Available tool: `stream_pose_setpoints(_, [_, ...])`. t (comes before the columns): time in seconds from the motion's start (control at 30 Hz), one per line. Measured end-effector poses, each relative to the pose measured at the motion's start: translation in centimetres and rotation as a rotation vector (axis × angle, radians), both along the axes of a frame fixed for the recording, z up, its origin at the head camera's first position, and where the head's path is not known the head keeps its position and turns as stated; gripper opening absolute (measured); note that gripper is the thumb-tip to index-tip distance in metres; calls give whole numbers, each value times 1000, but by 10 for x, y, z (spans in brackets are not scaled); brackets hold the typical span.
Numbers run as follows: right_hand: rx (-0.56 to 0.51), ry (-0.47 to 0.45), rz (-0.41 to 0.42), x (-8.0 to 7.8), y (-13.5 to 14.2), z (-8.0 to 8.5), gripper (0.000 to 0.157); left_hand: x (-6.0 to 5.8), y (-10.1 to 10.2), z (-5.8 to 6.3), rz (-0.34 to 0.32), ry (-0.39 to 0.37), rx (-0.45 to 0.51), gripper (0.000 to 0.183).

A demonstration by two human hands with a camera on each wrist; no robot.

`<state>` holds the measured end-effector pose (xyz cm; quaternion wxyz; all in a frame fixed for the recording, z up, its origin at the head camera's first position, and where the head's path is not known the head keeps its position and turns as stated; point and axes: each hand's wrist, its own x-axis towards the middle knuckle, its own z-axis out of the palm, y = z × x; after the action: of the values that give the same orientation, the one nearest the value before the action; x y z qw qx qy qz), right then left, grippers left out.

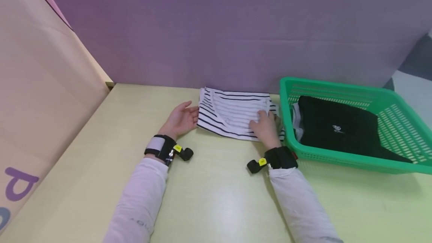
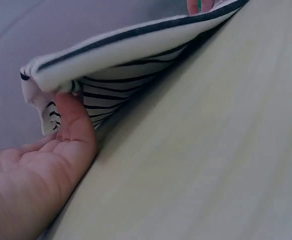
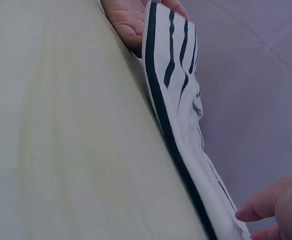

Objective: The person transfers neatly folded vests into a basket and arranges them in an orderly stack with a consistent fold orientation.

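Note:
A striped shirt [image 1: 236, 113], white with dark stripes, lies folded into a flat rectangle on the table. At its left end is my left hand [image 1: 183, 119], palm up, with the fingertips tucked under the fabric. In the left wrist view the shirt's edge [image 2: 135, 42] is raised over those fingers [image 2: 75, 120], and the thumb stands apart from it. My right hand [image 1: 266, 128] rests on the shirt's right end, thumb and fingers spread. The right wrist view has its fingers [image 3: 266, 205] at the cloth's edge.
A green plastic basket [image 1: 341, 164] stands on the table just right of the shirt, holding folded black clothing [image 1: 337, 126] and something grey beside it. A purple panel [image 1: 219, 29] rises along the table's back edge. A pale printed cloth [image 1: 44, 85] hangs at the left.

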<state>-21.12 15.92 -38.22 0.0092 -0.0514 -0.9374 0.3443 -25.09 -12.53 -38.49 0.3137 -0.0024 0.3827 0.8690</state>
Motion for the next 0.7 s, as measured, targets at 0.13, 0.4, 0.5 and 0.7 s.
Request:
stream_pose_setpoints(0.13, [20,58,10,0,-1,4,50,0,1,2,26,-9,25,39])
stream_pose_setpoints(0.4, [71,124,26,1,-3,11,43,2,0,5,61,-17,5,38])
stream_pose_setpoints(0.5, [33,122,15,3,-2,12,42,4,1,6,59,-25,-17,39])
stream_pose_setpoints(0.7, [-36,4,-41,2,-1,8,50,7,3,5,95,-33,-55,39])
